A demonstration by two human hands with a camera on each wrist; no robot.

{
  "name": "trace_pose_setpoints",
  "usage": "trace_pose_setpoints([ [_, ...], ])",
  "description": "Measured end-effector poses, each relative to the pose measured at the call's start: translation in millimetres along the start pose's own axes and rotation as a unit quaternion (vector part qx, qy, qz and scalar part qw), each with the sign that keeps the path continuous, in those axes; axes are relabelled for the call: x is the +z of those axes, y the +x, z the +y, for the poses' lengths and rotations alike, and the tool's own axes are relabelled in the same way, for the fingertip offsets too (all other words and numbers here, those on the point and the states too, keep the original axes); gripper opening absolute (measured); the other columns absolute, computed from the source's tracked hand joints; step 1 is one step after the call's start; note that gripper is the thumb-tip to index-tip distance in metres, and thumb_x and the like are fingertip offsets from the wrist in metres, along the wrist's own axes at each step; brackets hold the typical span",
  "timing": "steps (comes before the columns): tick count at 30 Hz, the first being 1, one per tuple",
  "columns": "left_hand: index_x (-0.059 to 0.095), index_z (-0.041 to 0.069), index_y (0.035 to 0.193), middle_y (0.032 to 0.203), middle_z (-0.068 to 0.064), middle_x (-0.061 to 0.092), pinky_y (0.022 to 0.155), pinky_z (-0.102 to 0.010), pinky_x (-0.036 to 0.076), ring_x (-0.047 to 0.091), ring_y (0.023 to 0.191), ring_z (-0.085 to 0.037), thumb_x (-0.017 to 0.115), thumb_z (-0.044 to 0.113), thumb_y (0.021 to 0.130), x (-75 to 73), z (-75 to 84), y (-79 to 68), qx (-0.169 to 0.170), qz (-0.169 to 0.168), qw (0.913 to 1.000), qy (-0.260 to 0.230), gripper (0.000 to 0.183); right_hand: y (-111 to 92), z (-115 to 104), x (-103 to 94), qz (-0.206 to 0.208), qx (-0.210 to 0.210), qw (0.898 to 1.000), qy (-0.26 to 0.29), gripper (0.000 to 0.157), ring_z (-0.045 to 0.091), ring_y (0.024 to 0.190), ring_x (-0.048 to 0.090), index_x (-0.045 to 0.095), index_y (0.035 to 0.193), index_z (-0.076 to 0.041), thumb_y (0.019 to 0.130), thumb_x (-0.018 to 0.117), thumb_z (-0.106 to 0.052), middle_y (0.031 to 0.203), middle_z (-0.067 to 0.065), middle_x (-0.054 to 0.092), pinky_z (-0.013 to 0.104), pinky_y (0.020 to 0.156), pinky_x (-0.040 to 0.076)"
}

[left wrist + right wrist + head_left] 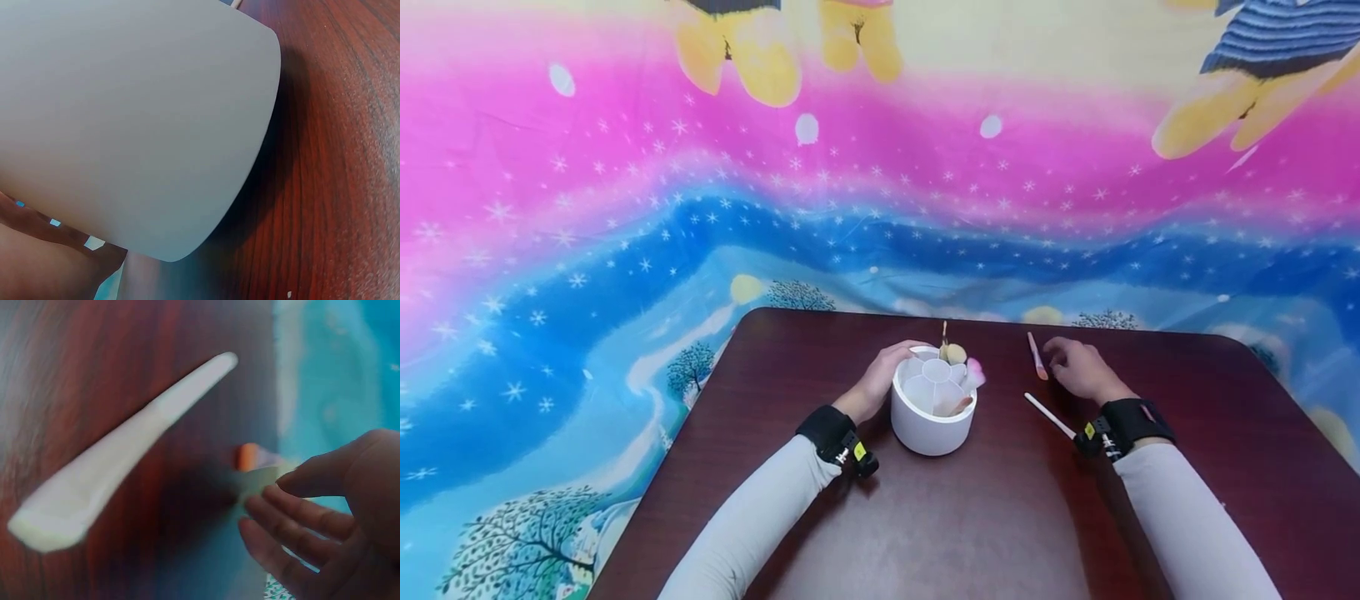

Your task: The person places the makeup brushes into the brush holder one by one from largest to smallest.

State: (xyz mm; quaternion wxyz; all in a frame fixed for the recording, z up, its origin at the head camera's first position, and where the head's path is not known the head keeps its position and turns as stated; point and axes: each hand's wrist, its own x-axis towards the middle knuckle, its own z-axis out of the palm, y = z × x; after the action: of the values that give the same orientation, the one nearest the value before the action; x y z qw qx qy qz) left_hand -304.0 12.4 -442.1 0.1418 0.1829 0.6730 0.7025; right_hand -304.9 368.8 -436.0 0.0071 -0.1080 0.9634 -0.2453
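Note:
My left hand [882, 383] grips the left side of a round white divided organizer [934, 433]. In the left wrist view its smooth wall [144, 119] fills much of the picture, with part of the hand along its lower edge. Inside stand a pink-and-white fluffy brush [974, 372], a pale yellow round-headed item [955, 354], a thin golden stick [944, 335] and a brownish tip [961, 406]. My right hand [1081, 369] is beside a pink makeup brush [1037, 357], its fingers loosely bent and apart from it. A slim white stick-like tool [119, 456] lies nearer to me.
The dark reddish-brown table [850, 533] has rounded far corners. Behind it hangs a colourful cloth backdrop [880, 183] with snowflakes and trees. Each wrist wears a black strap, the left strap [827, 433] close to the organizer.

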Motion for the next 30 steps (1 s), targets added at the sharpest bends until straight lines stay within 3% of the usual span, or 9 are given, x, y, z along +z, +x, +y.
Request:
trace_pose_setpoints([
  [4,0.060,0.009,0.122,0.120,-0.003,0.059,0.097,-0.039,0.037,0.052,0.109,-0.015,0.039,0.015,0.090,1.5,-1.6,0.1,0.006,-0.003,1.0000,0.005,0.038,4.8,2.8,8.4,-0.009,-0.027,0.998,-0.064,0.045,0.028,0.083,0.052,0.050,0.126,-0.001,0.082,0.048,0.006,0.096,0.016,0.057,0.041,0.064,0.042],
  [8,0.060,0.008,0.121,0.120,-0.003,0.060,0.097,-0.038,0.036,0.052,0.109,-0.015,0.038,0.014,0.089,2.3,-1.2,-0.3,0.011,-0.004,0.9999,0.006,0.039,4.7,4.7,12.7,-0.010,-0.036,0.993,-0.112,0.041,0.025,0.077,0.046,0.053,0.122,-0.004,0.082,0.048,0.005,0.094,0.012,0.049,0.039,0.060,0.037],
  [17,0.058,0.005,0.122,0.120,-0.006,0.059,0.097,-0.039,0.037,0.052,0.109,-0.016,0.039,0.014,0.090,0.0,0.0,0.2,0.010,0.001,1.0000,-0.002,0.039,1.0,11.0,12.5,-0.010,-0.026,0.992,-0.120,0.028,0.028,0.089,0.052,0.057,0.113,0.002,0.086,0.050,-0.001,0.101,0.016,0.055,0.045,0.067,0.044],
  [22,0.057,0.002,0.123,0.120,-0.009,0.059,0.096,-0.038,0.038,0.053,0.107,-0.018,0.038,0.013,0.089,-0.4,0.0,-2.1,0.010,-0.002,0.9999,-0.012,0.040,-5.7,12.6,9.0,-0.012,-0.011,0.991,-0.134,0.020,0.024,0.078,0.052,0.061,0.106,0.000,0.089,0.054,-0.006,0.096,0.015,0.060,0.041,0.062,0.043],
  [30,0.055,0.000,0.124,0.122,-0.011,0.057,0.096,-0.037,0.038,0.052,0.108,-0.017,0.036,0.009,0.092,-0.5,1.8,-1.6,0.008,-0.007,0.9999,-0.011,0.039,-25.2,13.8,2.4,-0.014,-0.027,0.987,-0.160,0.008,0.020,0.067,0.047,0.061,0.090,-0.004,0.088,0.060,-0.012,0.081,0.007,0.050,0.037,0.056,0.042],
])
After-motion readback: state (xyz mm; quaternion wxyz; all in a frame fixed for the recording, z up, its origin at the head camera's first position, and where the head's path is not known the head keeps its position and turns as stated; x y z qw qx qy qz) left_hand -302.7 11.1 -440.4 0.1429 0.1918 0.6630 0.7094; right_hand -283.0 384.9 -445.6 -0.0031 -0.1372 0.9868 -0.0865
